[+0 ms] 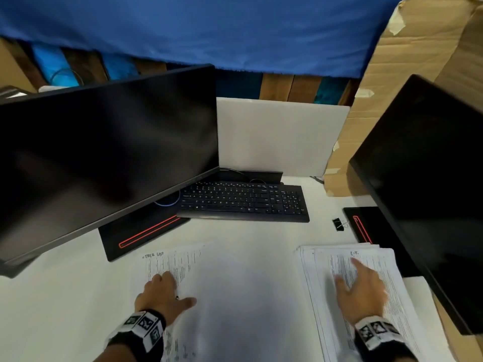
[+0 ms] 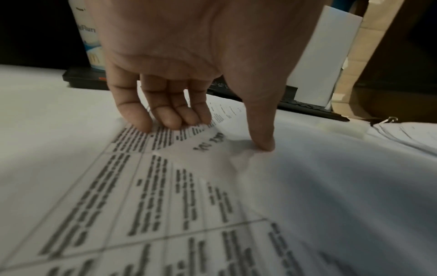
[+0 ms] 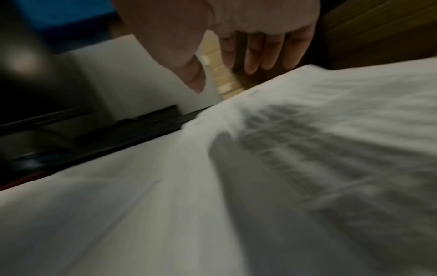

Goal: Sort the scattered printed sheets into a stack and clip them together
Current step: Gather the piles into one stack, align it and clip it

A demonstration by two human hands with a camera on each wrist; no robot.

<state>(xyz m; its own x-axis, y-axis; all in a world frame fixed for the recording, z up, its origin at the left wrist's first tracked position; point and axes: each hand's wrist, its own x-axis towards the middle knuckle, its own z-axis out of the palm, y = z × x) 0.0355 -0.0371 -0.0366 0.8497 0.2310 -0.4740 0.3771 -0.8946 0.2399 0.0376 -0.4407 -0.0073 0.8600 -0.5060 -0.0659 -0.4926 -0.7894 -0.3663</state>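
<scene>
Printed sheets (image 1: 170, 262) with tables of text lie on the white desk at the left. My left hand (image 1: 176, 288) presses on them with straight fingers (image 2: 165, 121), its thumb down on the edge of a blurred blank-looking sheet (image 1: 235, 296) in the middle. At the right lies a stack of printed sheets (image 1: 371, 259), slightly fanned. My right hand (image 1: 350, 275) hovers just over the stack with fingers spread and holds nothing; the right wrist view is blurred, with the stack (image 3: 307, 149) under the hand (image 3: 224, 78). A black binder clip (image 1: 339, 224) lies on the desk beyond the stack.
A black keyboard (image 1: 243, 202) sits behind the papers. A large monitor (image 1: 104, 158) stands at the left, its base (image 1: 141, 231) reaching toward the sheets. Another monitor (image 1: 428, 192) and a cardboard box (image 1: 407, 74) crowd the right side.
</scene>
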